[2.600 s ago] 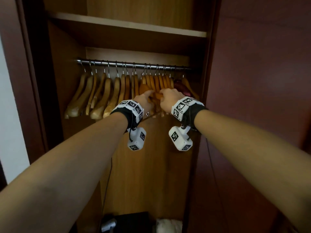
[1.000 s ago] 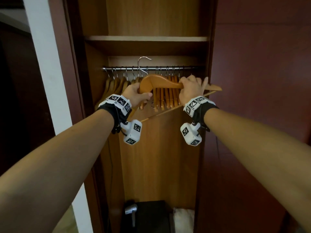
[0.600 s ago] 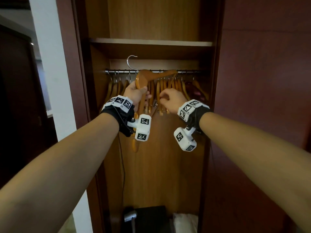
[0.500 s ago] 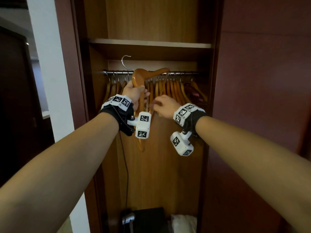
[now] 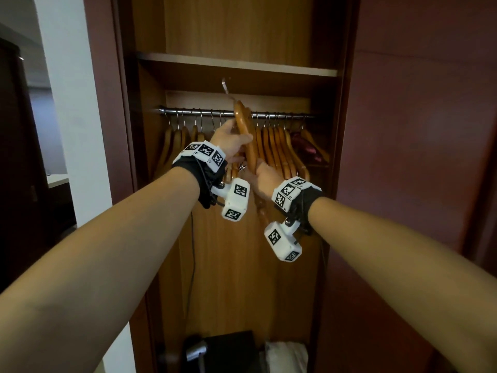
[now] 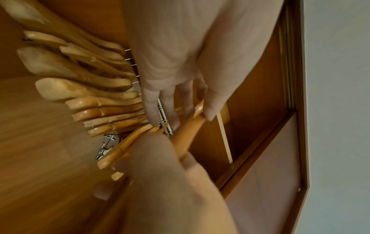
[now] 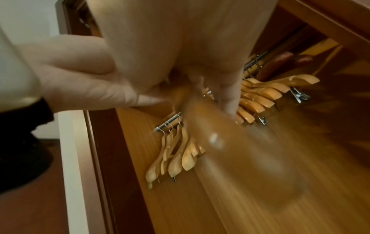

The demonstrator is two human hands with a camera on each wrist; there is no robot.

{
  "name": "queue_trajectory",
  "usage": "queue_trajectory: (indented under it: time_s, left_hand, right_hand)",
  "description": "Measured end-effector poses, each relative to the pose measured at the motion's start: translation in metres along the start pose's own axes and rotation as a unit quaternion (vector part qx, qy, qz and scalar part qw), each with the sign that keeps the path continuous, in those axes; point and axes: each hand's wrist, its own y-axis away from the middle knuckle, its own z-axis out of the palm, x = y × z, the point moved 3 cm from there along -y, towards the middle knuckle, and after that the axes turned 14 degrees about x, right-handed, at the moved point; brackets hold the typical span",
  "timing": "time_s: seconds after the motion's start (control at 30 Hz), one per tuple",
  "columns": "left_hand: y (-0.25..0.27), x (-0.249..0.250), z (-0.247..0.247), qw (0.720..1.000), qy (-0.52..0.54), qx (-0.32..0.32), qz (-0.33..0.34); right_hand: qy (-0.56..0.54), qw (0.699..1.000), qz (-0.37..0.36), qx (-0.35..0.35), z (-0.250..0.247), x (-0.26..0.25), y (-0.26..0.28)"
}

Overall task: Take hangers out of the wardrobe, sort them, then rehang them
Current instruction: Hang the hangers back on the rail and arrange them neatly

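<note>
1. Since half a second ago the held hanger [image 5: 243, 135] has swung from a slant to nearly edge-on and upright, its metal hook [image 5: 225, 86] now up in front of the shelf [image 5: 236, 64]; the right hand has come in against its lower part
2. Nearest the camera, two bare forearms reach forward, each with a black strap and white marker blocks at the wrist
3. Left hand [image 5: 231, 140] grips the hanger's upper part, fingers curled round the wood and thumb across the front; the left wrist view shows the thumb and fingers pinching it [image 6: 192, 126]
4. Right hand [image 5: 265, 179] sits just below, touching the hanger's lower part; from the head view its fingers are hidden behind the hand, and the right wrist view is blurred, though the fingers there seem curled about the wood [image 7: 200, 120], so I take it as holding
5. Free of the rail [image 5: 282, 114], the hanger is held in front of it, between two groups of hanging ones
6. Behind the hands, a smaller group of wooden hangers [image 5: 177, 141] hangs at the rail's left end, a larger group [image 5: 277, 146] to the right, with a dark red one [image 5: 306, 146] near the right end
7. Some carry metal clips [image 7: 299, 95] on their lower bars
8. At the wardrobe floor lie a dark box [image 5: 228, 351] and something white [image 5: 285, 356]
9. Farthest back is the wardrobe's wooden back panel [image 5: 236, 25]
</note>
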Motion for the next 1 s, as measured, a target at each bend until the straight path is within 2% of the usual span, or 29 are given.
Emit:
queue_trajectory:
  time_s: [0.07, 0.13, 0.5, 1.0]
  left_hand:
    - [0.000, 0.000, 0.002, 0.999, -0.031, -0.020, -0.002]
    - [-0.001, -0.002, 0.002, 0.998, -0.052, -0.019, -0.007]
    - [-0.010, -0.020, -0.014, 0.993, -0.117, 0.003, -0.020]
    - [-0.053, -0.039, -0.010, 0.967, -0.248, 0.024, 0.043]
  right_hand:
    - [-0.046, 0.997, 0.043, 0.036, -0.005, 0.001, -0.002]
    - [-0.072, 0.994, 0.071, 0.042, -0.009, 0.002, -0.005]
    - [-0.103, 0.987, 0.118, 0.044, -0.003, 0.006, -0.015]
    - [-0.117, 0.978, 0.173, 0.031, 0.021, 0.022, -0.081]
